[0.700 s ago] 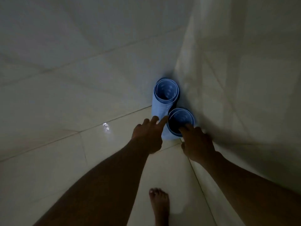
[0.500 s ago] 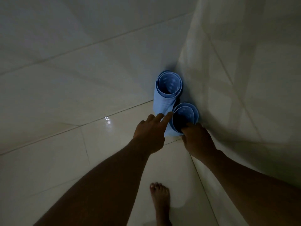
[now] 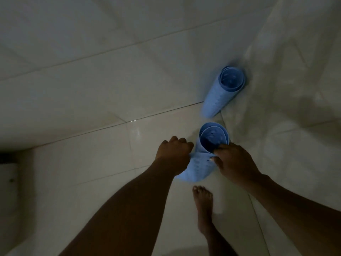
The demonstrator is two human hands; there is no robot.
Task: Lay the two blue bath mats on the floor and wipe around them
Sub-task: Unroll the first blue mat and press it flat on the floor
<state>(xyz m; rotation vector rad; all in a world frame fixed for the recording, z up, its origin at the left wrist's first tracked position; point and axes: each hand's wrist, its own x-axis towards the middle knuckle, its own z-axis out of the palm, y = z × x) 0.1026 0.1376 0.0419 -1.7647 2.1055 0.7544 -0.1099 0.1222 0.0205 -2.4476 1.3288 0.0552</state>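
Note:
Two rolled blue bath mats with small holes stand in a dim tiled corner. The far roll (image 3: 223,91) leans upright against the right wall. The near roll (image 3: 206,145) is pulled away from the corner and tilted toward me. My right hand (image 3: 234,163) pinches its open rim, fingers inside the tube and thumb outside. My left hand (image 3: 173,154) grips the roll's left side with curled fingers.
Pale glossy floor tiles (image 3: 92,172) spread to the left and toward me. The tiled wall (image 3: 295,108) rises on the right, close to both rolls. My bare foot (image 3: 203,204) stands just below the near roll. A dark edge (image 3: 9,157) shows at far left.
Both hands have taken hold of the near roll and drawn it away from the corner toward me. The far roll stays against the wall.

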